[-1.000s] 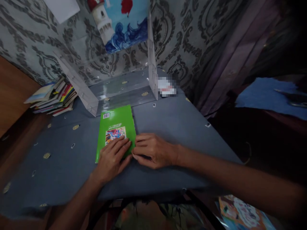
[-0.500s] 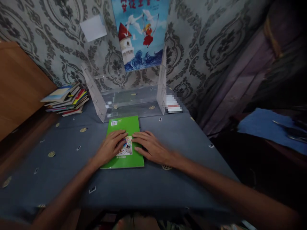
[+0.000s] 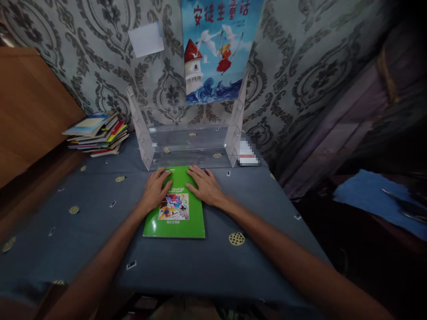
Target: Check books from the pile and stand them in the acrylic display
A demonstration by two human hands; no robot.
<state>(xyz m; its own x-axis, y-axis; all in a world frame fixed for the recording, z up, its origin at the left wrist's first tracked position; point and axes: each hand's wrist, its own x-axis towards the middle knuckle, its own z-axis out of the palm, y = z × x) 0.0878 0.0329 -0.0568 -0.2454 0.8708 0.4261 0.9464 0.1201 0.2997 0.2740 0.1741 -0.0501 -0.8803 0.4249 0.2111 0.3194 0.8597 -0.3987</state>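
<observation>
A green book [image 3: 180,229] lies flat on the table, its colourful picture panel facing up and its printed text upside down to me. My left hand [image 3: 156,189] rests on the upper left part of the book, fingers stretched toward its far edge. Over the upper right part and side edge lies my right hand [image 3: 205,184], fingers spread and gripping nothing. Parts of the book's far corners are hidden under the fingers. Just beyond the book stands a clear acrylic rack [image 3: 190,138] with stepped side panels.
A stack of books [image 3: 96,133] sits at the back left, beside a brown wooden panel [image 3: 36,111]. A white item [image 3: 247,153], partly pixelated, lies right of the rack. A picture-book poster [image 3: 216,53] hangs on the wall. Blue cloth [image 3: 376,200] lies at far right.
Both hands have slid away from me along the book, from its middle to its far part, uncovering the picture panel. The camera view has shifted slightly.
</observation>
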